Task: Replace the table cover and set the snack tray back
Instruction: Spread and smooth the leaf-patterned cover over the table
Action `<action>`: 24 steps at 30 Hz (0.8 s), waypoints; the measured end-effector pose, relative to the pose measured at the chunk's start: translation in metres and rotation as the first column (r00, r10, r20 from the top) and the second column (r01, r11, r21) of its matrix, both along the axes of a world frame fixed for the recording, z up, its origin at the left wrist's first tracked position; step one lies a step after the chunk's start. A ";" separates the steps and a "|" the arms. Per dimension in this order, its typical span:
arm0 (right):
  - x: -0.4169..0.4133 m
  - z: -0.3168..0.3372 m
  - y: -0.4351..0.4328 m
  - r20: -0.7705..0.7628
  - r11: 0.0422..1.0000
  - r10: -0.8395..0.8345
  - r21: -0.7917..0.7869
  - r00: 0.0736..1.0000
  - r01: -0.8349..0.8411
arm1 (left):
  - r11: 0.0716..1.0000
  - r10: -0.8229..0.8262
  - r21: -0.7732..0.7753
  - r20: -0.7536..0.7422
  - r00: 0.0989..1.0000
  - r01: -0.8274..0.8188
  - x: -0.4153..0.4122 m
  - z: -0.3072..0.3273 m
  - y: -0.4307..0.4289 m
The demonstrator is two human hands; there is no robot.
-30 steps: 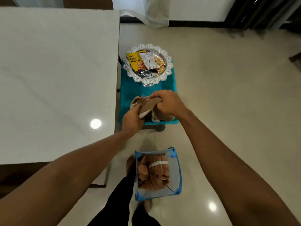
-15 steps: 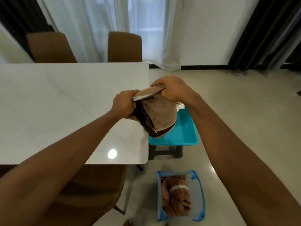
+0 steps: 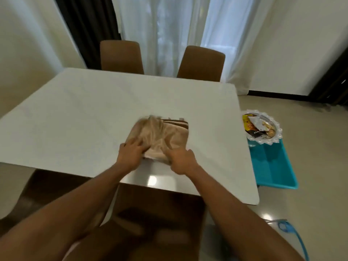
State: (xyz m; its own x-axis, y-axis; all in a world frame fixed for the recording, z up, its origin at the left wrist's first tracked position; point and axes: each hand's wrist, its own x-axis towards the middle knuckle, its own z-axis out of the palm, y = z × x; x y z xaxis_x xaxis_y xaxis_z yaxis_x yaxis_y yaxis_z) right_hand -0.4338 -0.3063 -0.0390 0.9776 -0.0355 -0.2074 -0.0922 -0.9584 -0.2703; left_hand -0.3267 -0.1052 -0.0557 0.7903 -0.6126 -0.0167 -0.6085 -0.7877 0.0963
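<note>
Find the folded cover [image 3: 160, 138] lying on the bench [image 3: 75, 113], close to the near edge and a little right of its middle, dark-striped border turned toward the far edge. Note the left hand [image 3: 131, 153] laid over the bundle's near left corner, fingers stretched out flat, pressing and gripping nothing. Note the right hand [image 3: 180, 161] curled over the cloth's near edge, apparently pinching a layer there; too blurred to tell how many layers. See the snack tray [image 3: 262, 127] off the bench, resting on the far end of a teal stand [image 3: 273, 166] just beside the right edge.

Judging by this, probably the start of opening the fold out. Pick up only the free top layer with the pinching hand, not the whole stack. Keep the flat palm down as an anchor to stop the bundle sliding on the smooth top. Peel toward the far edge first, then out toward the left and right edges, low over the surface, never flung. Check for even overhang at all four edges and square the corners. Smooth from the middle outward. Leave the tray on the stand until after flattening the cloth.
</note>
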 end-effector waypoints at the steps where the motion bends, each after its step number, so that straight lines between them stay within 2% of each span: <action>1: 0.004 -0.022 0.024 -0.068 1.000 -0.009 -0.007 0.998 0.008 | 0.999 0.029 0.041 -0.062 0.998 -0.027 -0.001 -0.021 0.030; 3: 0.014 -0.053 0.072 -0.100 0.998 -0.046 0.027 0.994 0.049 | 0.994 0.107 0.051 -0.159 0.981 -0.100 -0.002 -0.050 0.081; 5: 0.022 -0.063 0.101 -0.085 0.995 -0.075 0.058 0.994 0.080 | 0.978 0.174 -0.065 -0.292 0.941 -0.201 0.000 -0.059 0.108; 7: 0.033 -0.068 0.125 -0.112 0.995 -0.072 0.068 0.991 0.079 | 0.951 0.172 -0.176 -0.375 0.911 -0.252 0.006 -0.060 0.124; 13: 0.068 -0.079 0.151 -0.219 0.978 -0.184 0.061 0.958 0.202 | 0.878 0.086 -0.385 -0.458 0.885 -0.285 0.018 -0.056 0.133; 16: 0.078 -0.080 0.161 -0.182 0.964 -0.244 0.060 0.952 0.259 | 0.862 0.099 -0.419 -0.414 0.905 -0.286 0.021 -0.058 0.139; 20: 0.101 -0.079 0.178 -0.209 0.916 -0.292 0.219 0.933 0.336 | 0.810 0.161 -0.480 -0.371 0.915 -0.337 0.030 -0.056 0.157; 21: 0.107 -0.073 0.183 -0.215 0.873 -0.314 0.316 0.925 0.371 | 0.792 0.183 -0.496 -0.364 0.913 -0.356 0.033 -0.056 0.162; 22: 0.113 -0.062 0.187 -0.232 0.789 -0.350 0.449 0.908 0.419 | 0.772 0.207 -0.511 -0.361 0.909 -0.378 0.036 -0.056 0.165; 24: 0.121 -0.041 0.193 -0.302 0.494 -0.418 0.716 0.857 0.494 | 0.750 0.245 -0.523 -0.349 0.904 -0.405 0.043 -0.056 0.168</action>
